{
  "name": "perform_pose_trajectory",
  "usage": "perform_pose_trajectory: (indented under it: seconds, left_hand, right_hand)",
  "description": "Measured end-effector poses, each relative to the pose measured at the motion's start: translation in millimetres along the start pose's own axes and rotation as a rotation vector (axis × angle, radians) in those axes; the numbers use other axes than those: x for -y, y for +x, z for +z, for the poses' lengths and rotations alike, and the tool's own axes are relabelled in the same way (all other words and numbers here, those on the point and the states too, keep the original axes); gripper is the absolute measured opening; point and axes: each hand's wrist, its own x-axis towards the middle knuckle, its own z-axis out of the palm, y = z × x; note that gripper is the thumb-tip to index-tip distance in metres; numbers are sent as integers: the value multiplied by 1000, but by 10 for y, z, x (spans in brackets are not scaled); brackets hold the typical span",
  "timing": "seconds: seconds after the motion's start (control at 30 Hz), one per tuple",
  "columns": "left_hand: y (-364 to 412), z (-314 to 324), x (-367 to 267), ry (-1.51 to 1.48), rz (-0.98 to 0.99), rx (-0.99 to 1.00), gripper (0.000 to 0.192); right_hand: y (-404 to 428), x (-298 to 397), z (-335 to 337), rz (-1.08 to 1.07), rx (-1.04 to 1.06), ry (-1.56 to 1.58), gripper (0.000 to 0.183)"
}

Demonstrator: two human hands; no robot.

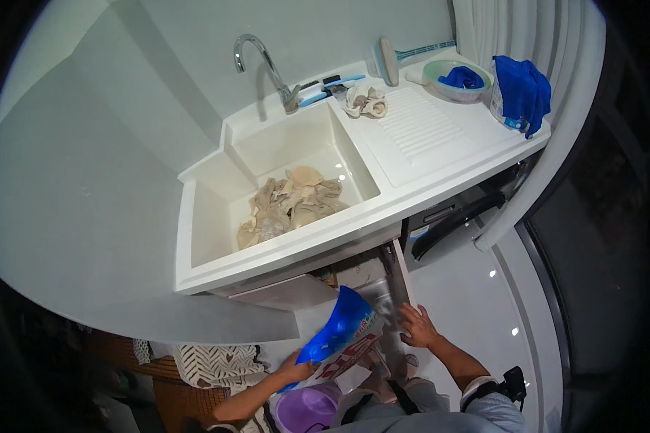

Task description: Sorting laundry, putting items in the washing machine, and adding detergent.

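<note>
My left hand (299, 370) grips the edge of a large blue and white plastic bag (346, 338) printed with writing, in front of the sink cabinet. My right hand (418, 326), fingers spread, is at the edge of the swung-out cabinet door (403, 270); whether it touches the door I cannot tell. Inside the white laundry sink (281, 135), beige wet-looking cloths (298, 203) lie in a heap. A purple bucket (307, 408) stands on the floor below the bag.
A chrome faucet (268, 65) rises behind the sink. On the ribbed washboard counter (420, 127) are a bunched cloth (365, 102), brushes (336, 84), a green-rimmed basin (455, 92) and a container draped with a blue cloth (525, 89). A patterned mat (219, 365) lies at the lower left.
</note>
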Motion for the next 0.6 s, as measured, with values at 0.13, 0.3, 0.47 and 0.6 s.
perform_pose_trajectory:
  seconds: [0.13, 0.3, 0.47, 0.6]
  left_hand:
    - [-455, -1232, -1143, 207, 73, 75, 27]
    - [-839, -1960, -1928, 109, 92, 51, 35]
    - [-1125, -2378, -2832, 105, 88, -73, 20]
    - [-1167, -2386, -2942, 269, 481, -325, 21]
  right_hand:
    - [-211, 297, -64, 137, -146, 63, 53]
    - [-182, 753, 324, 104, 204, 907, 82]
    - [151, 796, 344, -57, 90, 1061, 89]
    - [309, 845, -275, 0, 44, 2343, 102]
